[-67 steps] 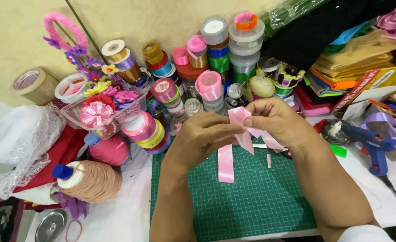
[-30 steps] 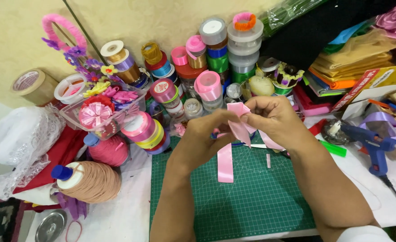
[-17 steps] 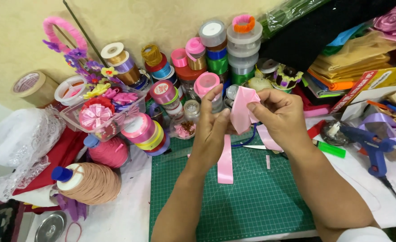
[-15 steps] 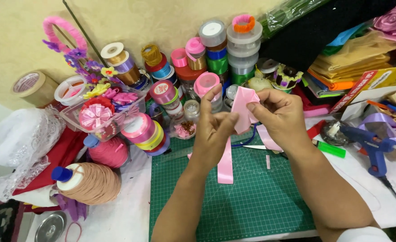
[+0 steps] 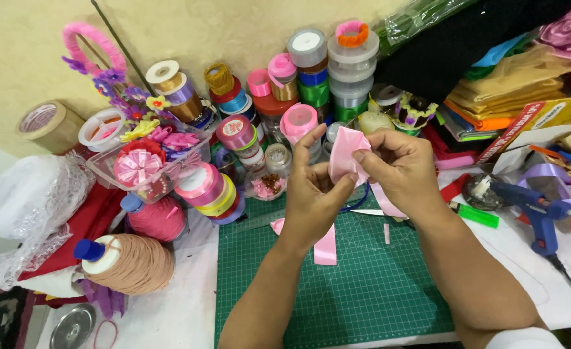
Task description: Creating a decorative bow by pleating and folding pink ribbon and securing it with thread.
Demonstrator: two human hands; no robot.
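Left hand: our left hand [image 5: 311, 187] is raised over the mat, fingers pinched on the lower fold of the ribbon [image 5: 345, 155], thumb pointing up.
Right hand: our right hand [image 5: 398, 169] sits at 3 o'clock of the left one, fingers clenched on the upper edge of the same ribbon.
Ribbon: pale pink satin, folded into a loop between both hands at the middle of the view; one tail hangs down to 6 o'clock and touches the mat, another runs out under the right hand toward 4 o'clock.
Mat: a green gridded cutting mat [image 5: 363, 291] lies on the table under our forearms.
Spools: stacked ribbon spools [image 5: 298, 84] stand at 12 o'clock, along the wall, well behind the hands.
Glue gun: a blue glue gun [image 5: 531, 203] lies at 3 o'clock on the table, apart from the right hand.
Thread: a brown thread cone [image 5: 130, 265] with a blue cap lies at 8 o'clock, a pink one just behind it.
Box: a clear box [image 5: 198, 152] of ribbon flowers sits at 10 o'clock.
Tape: a brown tape roll [image 5: 50, 123] leans at far 9 o'clock.
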